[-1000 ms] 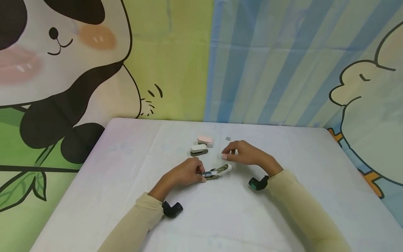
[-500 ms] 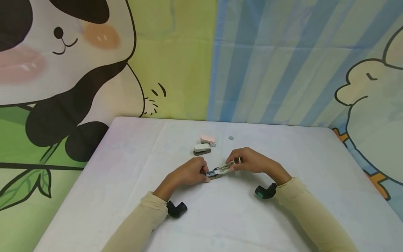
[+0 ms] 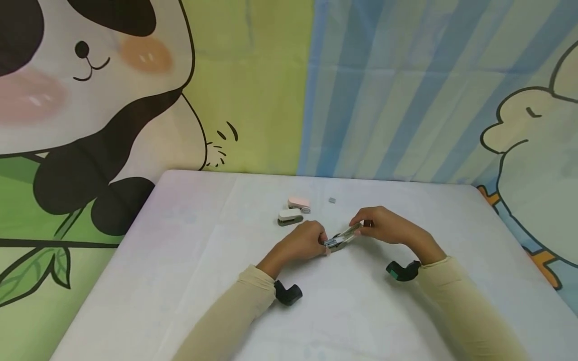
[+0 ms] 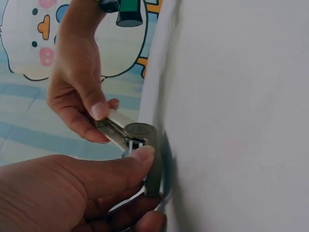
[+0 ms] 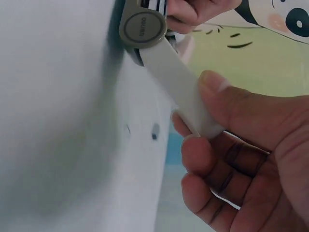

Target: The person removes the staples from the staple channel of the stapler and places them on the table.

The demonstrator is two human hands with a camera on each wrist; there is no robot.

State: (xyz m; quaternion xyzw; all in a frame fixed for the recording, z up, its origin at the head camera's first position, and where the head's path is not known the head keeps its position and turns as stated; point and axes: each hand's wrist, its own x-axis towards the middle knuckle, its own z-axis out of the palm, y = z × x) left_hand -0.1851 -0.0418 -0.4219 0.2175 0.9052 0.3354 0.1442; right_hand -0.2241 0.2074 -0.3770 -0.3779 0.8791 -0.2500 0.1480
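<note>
A small stapler (image 3: 339, 240), swung wide open, is stretched between my two hands over the table. My left hand (image 3: 304, 241) grips the base end, its thumb pressing on the grey base (image 4: 153, 179) beside the round hinge. My right hand (image 3: 386, 225) pinches the free end of the white top arm (image 5: 176, 87) between thumb and fingers. The bright metal staple channel lies exposed near my left fingertips. Behind my left hand are a white-and-grey stapler (image 3: 290, 216) and a pink stapler (image 3: 298, 202).
A small grey block that looks like a strip of staples (image 3: 332, 200) lies toward the back of the white-covered table (image 3: 217, 240). A cartoon-printed curtain (image 3: 388, 90) hangs along the table's far edge.
My right hand came in and took hold of the stapler's top arm. Both hands then shifted to the right with the stapler between them. The other staplers stayed put.
</note>
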